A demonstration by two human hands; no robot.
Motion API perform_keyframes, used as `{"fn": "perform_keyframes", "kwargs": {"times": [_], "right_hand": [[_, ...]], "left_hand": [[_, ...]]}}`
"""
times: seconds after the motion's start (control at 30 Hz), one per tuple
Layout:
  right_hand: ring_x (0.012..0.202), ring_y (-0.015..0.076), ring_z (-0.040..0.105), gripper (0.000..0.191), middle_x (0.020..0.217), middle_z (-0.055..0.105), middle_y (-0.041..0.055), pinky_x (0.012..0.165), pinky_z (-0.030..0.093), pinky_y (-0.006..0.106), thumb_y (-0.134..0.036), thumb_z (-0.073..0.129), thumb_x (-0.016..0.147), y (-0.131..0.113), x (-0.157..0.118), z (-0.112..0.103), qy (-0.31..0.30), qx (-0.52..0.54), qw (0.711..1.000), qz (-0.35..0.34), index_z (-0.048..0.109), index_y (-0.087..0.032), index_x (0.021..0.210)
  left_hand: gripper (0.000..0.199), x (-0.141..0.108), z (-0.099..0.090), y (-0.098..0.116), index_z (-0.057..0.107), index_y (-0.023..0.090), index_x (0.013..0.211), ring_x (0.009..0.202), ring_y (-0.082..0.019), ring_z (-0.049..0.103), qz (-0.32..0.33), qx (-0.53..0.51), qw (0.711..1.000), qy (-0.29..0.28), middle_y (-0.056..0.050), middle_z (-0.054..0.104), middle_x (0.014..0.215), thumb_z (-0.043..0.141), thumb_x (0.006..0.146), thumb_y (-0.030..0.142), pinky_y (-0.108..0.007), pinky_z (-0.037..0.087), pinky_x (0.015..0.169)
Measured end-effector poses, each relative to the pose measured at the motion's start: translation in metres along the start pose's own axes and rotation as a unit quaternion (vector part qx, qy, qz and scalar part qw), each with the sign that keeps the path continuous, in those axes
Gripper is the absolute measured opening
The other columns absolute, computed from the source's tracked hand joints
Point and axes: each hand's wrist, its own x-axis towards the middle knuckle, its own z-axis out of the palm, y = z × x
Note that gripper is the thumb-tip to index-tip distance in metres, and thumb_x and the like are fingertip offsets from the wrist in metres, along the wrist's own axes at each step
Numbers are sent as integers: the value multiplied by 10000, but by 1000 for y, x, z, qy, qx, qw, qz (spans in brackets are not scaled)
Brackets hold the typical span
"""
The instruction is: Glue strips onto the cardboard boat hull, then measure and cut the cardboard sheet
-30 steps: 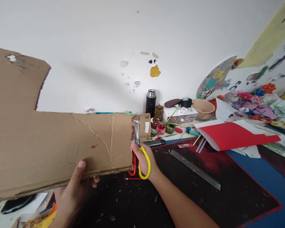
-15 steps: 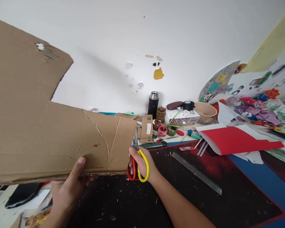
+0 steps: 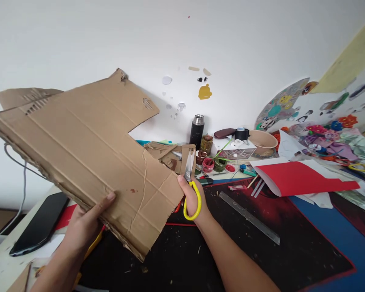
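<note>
A large creased sheet of cardboard [image 3: 88,134] with a notch in its upper right side is held tilted above the table. My left hand [image 3: 86,225] grips its lower edge, the thumb on the front face and the fingers hidden behind. At the sheet's right edge, my right hand [image 3: 194,198] is closed round scissors [image 3: 188,174] with a yellow and a red handle. Their blades point up and stand slightly apart, to the right of the cardboard. The red handle is mostly hidden behind the sheet and hand.
A black mat [image 3: 176,259] bears scraps and a clear ruler [image 3: 249,217]. Red paper [image 3: 304,178] lies on the right. Behind are a black flask [image 3: 197,132], paint jars [image 3: 208,164] and a beige bowl [image 3: 263,140]. A black phone-like object [image 3: 39,225] lies left.
The cardboard has swung clockwise, its right end dropping and its left part coming into view. The scissors have moved slightly right and up, off the cardboard's edge. My left hand still grips the sheet.
</note>
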Motion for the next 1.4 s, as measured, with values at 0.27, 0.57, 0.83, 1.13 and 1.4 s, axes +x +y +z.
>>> {"fn": "perform_keyframes", "kwargs": {"times": [0.27, 0.57, 0.83, 1.13, 1.4], "right_hand": [[725, 200, 544, 456, 725, 594, -4, 688, 459, 309, -645, 691, 899, -8, -3, -1, 70, -44, 996, -33, 654, -196, 826], [518, 147, 580, 510, 681, 569, -41, 491, 495, 261, -711, 711, 874, -10, -11, 6, 3, -12, 1000, 10, 623, -209, 888], [343, 92, 554, 576, 604, 514, -93, 333, 441, 174, -750, 775, 803, -4, -20, 17, -26, 2, 997, 70, 594, -211, 892], [366, 126, 589, 612, 545, 627, -50, 352, 463, 186, -799, 751, 824, 10, -25, 18, -135, -7, 984, 116, 568, -219, 893], [443, 145, 648, 660, 593, 673, -8, 446, 503, 222, -812, 696, 874, 11, -25, 18, -173, 15, 981, 91, 687, -163, 998]], "left_hand": [[791, -16, -18, -12, 815, 245, 1099, 1185, -461, 747, 1, 157, 976, -151, -126, 848, 1082, 996, 460, 674, -572, 614, 1059], [641, -6, -4, -1, 779, 257, 1160, 1129, -386, 781, 25, 29, 994, -103, -84, 836, 1160, 1005, 613, 502, -467, 699, 929], [702, 3, -2, -6, 711, 288, 1218, 940, -270, 812, 56, 18, 996, -60, -43, 821, 1158, 1022, 622, 488, -322, 708, 740], [527, 7, -4, -3, 767, 257, 1057, 878, -295, 803, 94, -52, 994, -12, -58, 829, 1020, 982, 653, 520, -359, 696, 702], [524, 15, -14, 11, 797, 265, 1060, 927, -301, 789, 188, -123, 968, 108, -39, 823, 1032, 999, 626, 479, -468, 698, 873]]}}
